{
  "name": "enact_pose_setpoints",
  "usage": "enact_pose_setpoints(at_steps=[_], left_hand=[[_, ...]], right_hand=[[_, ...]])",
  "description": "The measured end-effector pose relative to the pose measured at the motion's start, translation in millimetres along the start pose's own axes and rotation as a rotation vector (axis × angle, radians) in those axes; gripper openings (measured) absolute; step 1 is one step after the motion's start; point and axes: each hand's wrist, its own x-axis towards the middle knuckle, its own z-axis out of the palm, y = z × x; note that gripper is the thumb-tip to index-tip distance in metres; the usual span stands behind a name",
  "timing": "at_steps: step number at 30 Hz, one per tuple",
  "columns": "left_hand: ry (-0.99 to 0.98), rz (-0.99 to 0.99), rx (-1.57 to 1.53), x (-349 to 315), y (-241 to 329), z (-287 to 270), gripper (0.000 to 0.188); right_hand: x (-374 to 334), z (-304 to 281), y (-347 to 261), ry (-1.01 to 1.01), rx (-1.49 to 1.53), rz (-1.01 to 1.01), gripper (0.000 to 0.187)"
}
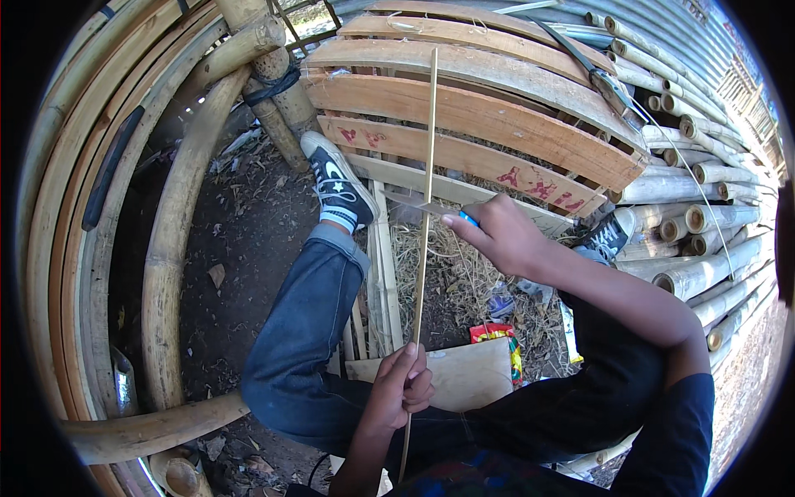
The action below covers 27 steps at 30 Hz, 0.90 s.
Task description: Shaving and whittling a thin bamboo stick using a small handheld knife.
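Observation:
My left hand [399, 385] is closed round the lower part of a long, thin bamboo strip [430, 141]. The strip rises away from me, its far end over the wooden slats. In my right hand [507, 238] is a knife [442, 211] with a blue handle, its blade pointing left. The blade crosses the strip about midway along, and my thumb lies close to that crossing. Whether the edge cuts into the strip, I cannot tell. Below my left hand, the strip's near end runs down past my lap.
A slatted wooden crate [497, 103] stands ahead, with a long dark-handled blade tool [614, 95] on top. Stacked bamboo poles [729, 219] fill the right side. Curved bamboo rails [170, 273] line the left. A board [468, 377] and a red wrapper [491, 332] lie between my legs.

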Motion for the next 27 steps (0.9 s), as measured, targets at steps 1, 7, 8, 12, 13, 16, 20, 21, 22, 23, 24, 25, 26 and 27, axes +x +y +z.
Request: enact_pose_setpoints(at_steps=[1, 7, 8, 12, 13, 16, 20, 21, 22, 23, 24, 25, 26, 27], left_hand=[[0.001, 0.003, -0.004, 0.4, -2.4, 2.1, 0.037], [-0.047, -0.014, -0.050, 0.2, -1.7, -1.8, 0.037], [-0.060, -0.020, -0.039, 0.6, -2.2, -1.9, 0.037], [-0.078, -0.040, -0.061, 2.3, -5.9, 5.1, 0.037], [-0.084, -0.048, -0.053, 2.1, -7.2, 4.7, 0.037], [-0.063, -0.071, -0.052, 2.2, -16.0, 4.4, 0.037], [-0.101, -0.071, -0.151, 3.4, -11.9, 1.6, 0.038], [-0.122, -0.051, -0.161, 3.4, -9.1, 0.1, 0.038], [-0.125, -0.054, -0.158, 2.3, -7.0, -2.2, 0.038], [-0.123, -0.039, -0.147, 1.1, -7.2, -2.6, 0.038], [-0.120, -0.024, -0.135, 0.3, -8.1, -2.2, 0.037], [-0.115, -0.015, -0.138, 0.1, -9.9, -0.1, 0.037], [-0.094, -0.031, -0.104, -0.3, -10.9, 1.8, 0.037], [-0.072, -0.046, -0.069, -0.7, -11.7, 4.0, 0.037]], right_hand=[[-11.3, 6.8, -1.9, -0.060, -0.067, -0.182, 0.061], [-8.5, 7.8, -3.5, -0.059, 0.133, 0.003, 0.061], [-12.9, 10.4, -5.4, -0.058, 0.059, -0.132, 0.061], [-16.3, 8.6, -15.2, -0.114, -0.282, -0.451, 0.062], [-1.2, -1.5, -8.7, -0.029, -0.130, -0.258, 0.062], [-2.4, -2.4, -5.5, 0.010, -0.030, -0.164, 0.062], [-19.8, 5.6, -13.7, -0.128, -0.251, -0.430, 0.062], [-12.6, -0.8, -8.7, -0.054, -0.136, -0.276, 0.061], [-4.7, -7.8, -2.5, 0.020, -0.022, -0.123, 0.060], [4.9, -15.8, 6.9, 0.118, 0.088, -0.021, 0.060], [1.4, -11.5, 8.2, 0.113, 0.090, -0.030, 0.060], [-7.7, -4.0, 5.6, 0.041, -0.007, -0.171, 0.060], [-17.4, 1.2, -2.5, -0.025, -0.106, -0.300, 0.060], [-25.3, 3.4, -14.3, -0.134, -0.269, -0.416, 0.060]])
